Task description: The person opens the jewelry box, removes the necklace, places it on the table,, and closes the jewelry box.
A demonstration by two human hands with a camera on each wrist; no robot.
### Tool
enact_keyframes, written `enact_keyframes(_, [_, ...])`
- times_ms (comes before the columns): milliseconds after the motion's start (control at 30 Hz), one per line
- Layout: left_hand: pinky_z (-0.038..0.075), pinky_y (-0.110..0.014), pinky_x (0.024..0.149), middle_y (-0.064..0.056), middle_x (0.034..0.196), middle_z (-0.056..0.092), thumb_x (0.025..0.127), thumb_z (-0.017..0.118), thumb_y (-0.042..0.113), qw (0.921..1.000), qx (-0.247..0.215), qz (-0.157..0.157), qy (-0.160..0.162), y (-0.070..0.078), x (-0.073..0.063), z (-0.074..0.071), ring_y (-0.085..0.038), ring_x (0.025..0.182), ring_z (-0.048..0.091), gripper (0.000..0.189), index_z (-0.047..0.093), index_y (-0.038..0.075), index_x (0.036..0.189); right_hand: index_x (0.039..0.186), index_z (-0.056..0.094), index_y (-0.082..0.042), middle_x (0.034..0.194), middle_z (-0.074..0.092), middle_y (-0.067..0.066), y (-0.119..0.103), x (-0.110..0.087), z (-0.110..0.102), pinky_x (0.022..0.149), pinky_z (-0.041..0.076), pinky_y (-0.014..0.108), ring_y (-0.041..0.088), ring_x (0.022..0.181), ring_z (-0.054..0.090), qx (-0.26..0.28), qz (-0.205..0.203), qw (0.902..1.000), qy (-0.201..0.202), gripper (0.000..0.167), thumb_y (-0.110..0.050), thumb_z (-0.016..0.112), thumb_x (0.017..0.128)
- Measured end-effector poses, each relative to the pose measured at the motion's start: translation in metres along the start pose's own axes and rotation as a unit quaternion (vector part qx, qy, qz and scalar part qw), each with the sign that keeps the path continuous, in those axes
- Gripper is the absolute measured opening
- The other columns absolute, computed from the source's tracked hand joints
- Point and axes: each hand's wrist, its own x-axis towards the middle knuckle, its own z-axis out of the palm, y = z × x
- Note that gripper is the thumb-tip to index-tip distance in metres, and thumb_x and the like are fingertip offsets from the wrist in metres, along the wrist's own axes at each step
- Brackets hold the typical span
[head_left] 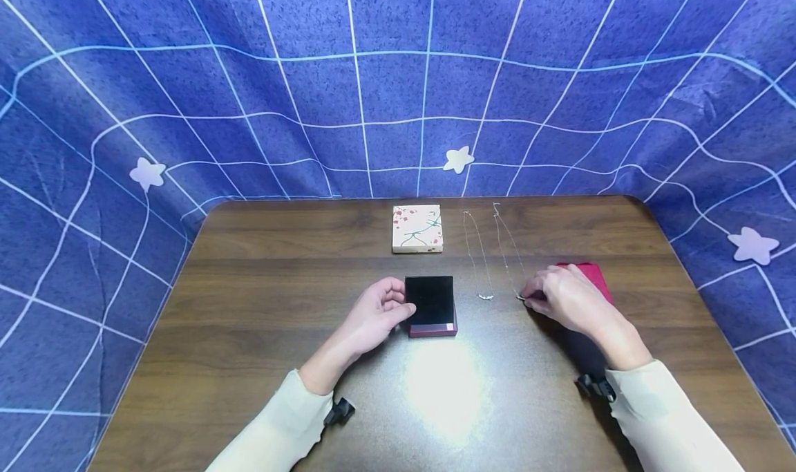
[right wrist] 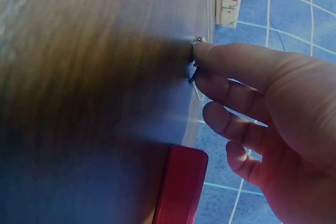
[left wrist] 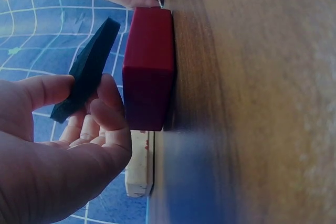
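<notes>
My left hand pinches a thin black pad between thumb and fingers. The pad is tilted and stands apart from the dark red box, covering most of it in the head view. On the right, my right hand pinches the small pendant of a fine silver necklace with thumb and index finger at the tabletop. That necklace's chain stretches away toward the back of the table. A second necklace lies to its left, also stretched out lengthwise.
Behind the red box sits a white box with a blossom print. A red lid-like piece lies partly under my right hand in the head view. The wooden table ends at a blue gridded curtain.
</notes>
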Motion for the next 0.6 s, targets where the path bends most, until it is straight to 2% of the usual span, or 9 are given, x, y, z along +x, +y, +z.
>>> enact_keyframes(400, [0.05,-0.027,0.063,-0.008,0.1,0.061,0.095,0.069,0.0,1.0,-0.002,0.002,-0.003,-0.0004,0.0001,-0.0008,-0.02,0.079,0.06,0.025,0.056,-0.004,0.116,0.093,0.083,-0.019,0.09,0.078,-0.008,-0.0005,0.0017,-0.0006,0.067,0.053,0.042,0.019,0.083,0.074,0.009,-0.001,1.0,0.003,0.017,-0.01,0.09,0.08])
enact_keyframes(600, [0.051,-0.027,0.063,-0.008,0.101,0.061,0.096,0.069,0.001,1.0,-0.005,0.002,-0.003,-0.0003,0.0004,-0.001,-0.019,0.08,0.06,0.025,0.056,-0.004,0.116,0.097,0.08,-0.014,0.092,0.077,-0.005,-0.0047,0.0071,-0.0021,0.073,0.058,0.045,0.021,0.085,0.075,0.04,0.013,0.9989,0.019,0.012,-0.013,0.087,0.086])
